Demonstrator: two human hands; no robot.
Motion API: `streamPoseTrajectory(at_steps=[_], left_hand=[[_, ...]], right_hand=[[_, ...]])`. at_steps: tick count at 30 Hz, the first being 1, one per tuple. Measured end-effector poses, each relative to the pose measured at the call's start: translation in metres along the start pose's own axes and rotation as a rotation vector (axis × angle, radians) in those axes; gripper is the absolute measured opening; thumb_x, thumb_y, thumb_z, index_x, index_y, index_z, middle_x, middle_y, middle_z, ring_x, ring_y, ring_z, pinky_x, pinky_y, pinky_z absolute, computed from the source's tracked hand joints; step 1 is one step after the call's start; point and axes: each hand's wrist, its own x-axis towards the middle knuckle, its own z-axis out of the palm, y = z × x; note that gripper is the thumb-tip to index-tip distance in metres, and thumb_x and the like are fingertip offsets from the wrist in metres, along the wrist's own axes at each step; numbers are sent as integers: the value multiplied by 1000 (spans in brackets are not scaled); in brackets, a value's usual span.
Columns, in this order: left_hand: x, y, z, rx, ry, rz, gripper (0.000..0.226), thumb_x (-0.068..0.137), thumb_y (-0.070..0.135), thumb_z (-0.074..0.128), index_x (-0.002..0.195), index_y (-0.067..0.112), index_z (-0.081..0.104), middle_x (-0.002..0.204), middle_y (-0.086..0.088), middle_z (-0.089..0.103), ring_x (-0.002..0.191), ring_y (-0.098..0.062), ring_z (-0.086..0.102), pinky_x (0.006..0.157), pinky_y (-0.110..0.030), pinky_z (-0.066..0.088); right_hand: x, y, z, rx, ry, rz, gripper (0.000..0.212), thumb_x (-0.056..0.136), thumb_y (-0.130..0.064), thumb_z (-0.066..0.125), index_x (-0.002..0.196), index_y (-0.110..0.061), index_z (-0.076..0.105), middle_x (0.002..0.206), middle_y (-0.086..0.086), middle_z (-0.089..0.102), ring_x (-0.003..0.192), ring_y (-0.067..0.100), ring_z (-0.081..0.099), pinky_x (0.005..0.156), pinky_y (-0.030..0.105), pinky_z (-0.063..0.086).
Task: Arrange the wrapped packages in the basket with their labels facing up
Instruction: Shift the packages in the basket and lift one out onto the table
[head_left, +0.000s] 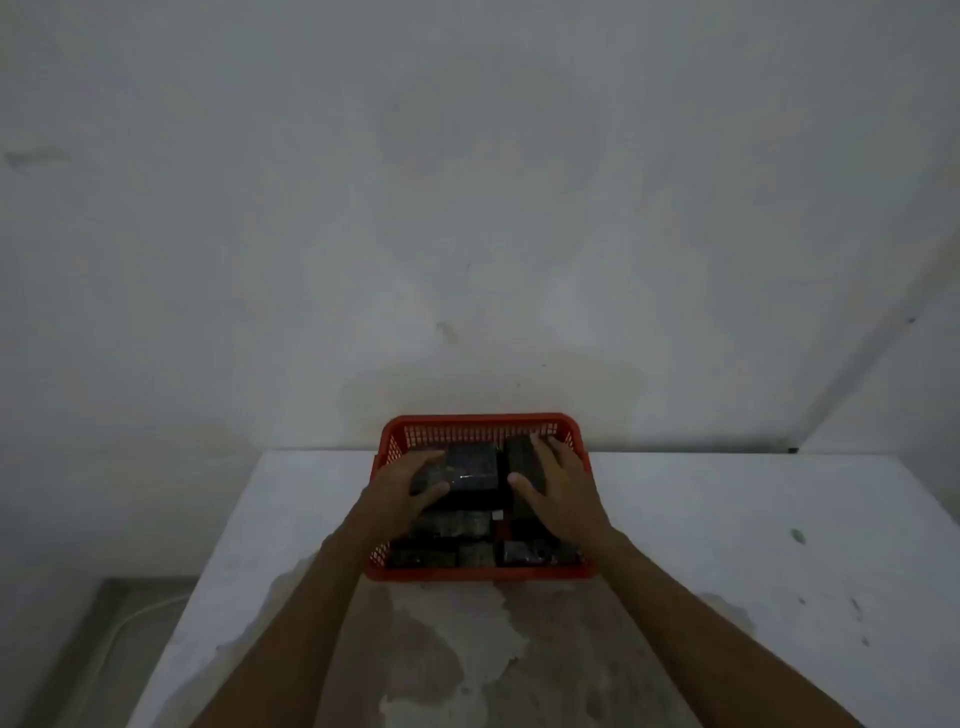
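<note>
A red mesh basket stands on the white table against the wall. Several dark wrapped packages lie inside it. My left hand grips the left side of a shiny dark package at the back of the basket, thumb on its near edge. My right hand holds a second dark package at the back right, fingers over its top and thumb on its near side. More packages lie in the front rows. The dim light hides any labels.
The white table has a worn, stained patch in front of the basket. A pale wall rises right behind the basket. To the left of the table lies the floor with a white cable.
</note>
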Motion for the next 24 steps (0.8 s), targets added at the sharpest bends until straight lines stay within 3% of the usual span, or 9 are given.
streamPoseTrajectory(at_steps=[4,9,15,20,24], left_hand=[[12,-28,19,-10,-73,-105,55,89,39,62,138,22,45,142,-6,51,129,-22,48,107,-43,45],[35,-58,41,115,-91,-104,61,90,44,58,143,20,39,154,-5,36,145,-25,24,119,-46,26],[48,-79,60,197,-108,-84,67,90,45,58,148,25,31,161,0,20,149,-28,5,121,-49,15],[49,-80,67,177,17,-53,60,89,34,64,143,19,43,155,-6,33,145,-33,19,118,-49,23],[54,-77,64,151,53,-49,62,87,30,67,142,18,44,150,-11,38,137,-32,33,115,-46,32]], right_hand=[[9,16,40,-69,-49,85,81,90,-65,44,154,-26,12,163,13,8,149,32,6,119,49,15],[21,28,71,-265,2,125,87,87,-74,36,154,-28,7,163,13,0,150,33,-5,120,50,3],[26,33,81,-318,96,98,70,95,-48,47,153,-21,20,160,20,17,149,38,5,119,55,13],[26,37,73,55,115,114,64,99,-41,46,154,-26,16,163,11,6,150,28,1,120,45,9],[22,44,49,424,78,175,60,102,-34,43,154,-24,15,162,3,18,146,17,21,116,26,23]])
